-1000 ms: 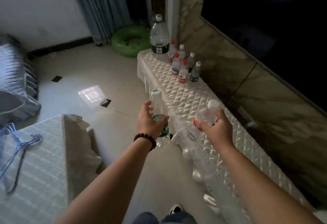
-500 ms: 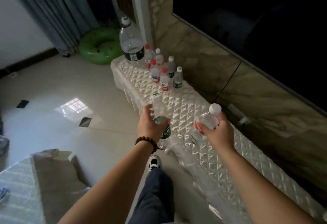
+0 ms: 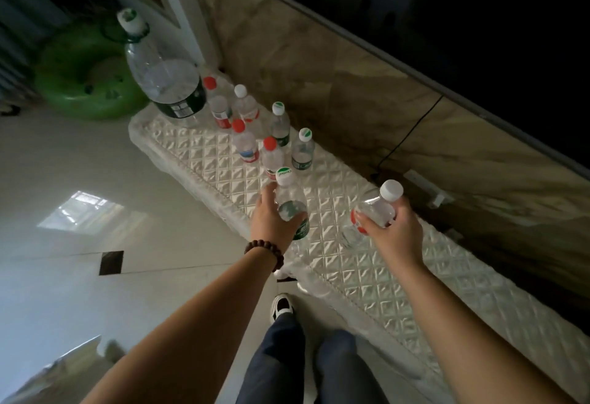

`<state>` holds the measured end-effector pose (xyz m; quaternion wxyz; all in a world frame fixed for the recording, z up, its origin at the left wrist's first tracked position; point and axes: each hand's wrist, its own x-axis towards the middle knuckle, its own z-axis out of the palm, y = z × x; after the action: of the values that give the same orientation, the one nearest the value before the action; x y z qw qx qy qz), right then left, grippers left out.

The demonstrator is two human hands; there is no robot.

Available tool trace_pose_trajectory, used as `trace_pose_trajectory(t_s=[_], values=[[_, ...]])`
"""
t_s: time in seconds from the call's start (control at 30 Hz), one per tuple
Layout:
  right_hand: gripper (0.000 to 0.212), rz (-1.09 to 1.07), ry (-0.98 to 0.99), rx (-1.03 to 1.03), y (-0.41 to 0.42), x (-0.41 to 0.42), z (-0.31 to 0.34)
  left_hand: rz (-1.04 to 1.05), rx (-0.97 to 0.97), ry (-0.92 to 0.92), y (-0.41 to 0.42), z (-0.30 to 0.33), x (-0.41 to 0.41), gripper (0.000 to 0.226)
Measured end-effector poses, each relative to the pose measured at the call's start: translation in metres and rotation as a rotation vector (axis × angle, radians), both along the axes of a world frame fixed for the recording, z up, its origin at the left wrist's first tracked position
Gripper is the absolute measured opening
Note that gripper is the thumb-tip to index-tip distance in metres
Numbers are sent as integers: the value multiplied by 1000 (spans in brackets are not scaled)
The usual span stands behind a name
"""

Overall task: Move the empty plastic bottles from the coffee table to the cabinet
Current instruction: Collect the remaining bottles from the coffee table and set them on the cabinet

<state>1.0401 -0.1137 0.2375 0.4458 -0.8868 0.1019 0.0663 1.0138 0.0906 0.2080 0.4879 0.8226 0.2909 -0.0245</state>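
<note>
My left hand [image 3: 271, 220] grips a clear bottle with a green label and a white-green cap [image 3: 292, 204], held over the near edge of the cabinet. My right hand [image 3: 391, 228] holds a clear bottle with a red label and white cap [image 3: 372, 210], tilted, above the cabinet top. The low cabinet [image 3: 360, 276] is covered with a quilted white cloth. On its far end stand several small empty bottles [image 3: 274, 145] with red or white caps, and one large clear bottle [image 3: 166, 77] with a dark label.
A green inflatable ring [image 3: 79, 81] lies on the floor beyond the cabinet. A marble wall with a dark screen [image 3: 447, 20] runs along the cabinet's right. A cable and a power strip [image 3: 427, 186] lie behind it. My legs and one shoe [image 3: 282, 307] are below. Tiled floor is at left.
I have stepped closer to the cabinet. Both hands with their bottles have moved forward over its top, nearer the standing group of bottles. The coffee table has slid nearly out of view.
</note>
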Motion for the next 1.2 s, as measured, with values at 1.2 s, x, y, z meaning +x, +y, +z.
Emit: trace_pose_trajectory(t_s=[1.2], values=[[94,80,74,-43,23,110,-141,-198,200,65,-37,-119,91,91]])
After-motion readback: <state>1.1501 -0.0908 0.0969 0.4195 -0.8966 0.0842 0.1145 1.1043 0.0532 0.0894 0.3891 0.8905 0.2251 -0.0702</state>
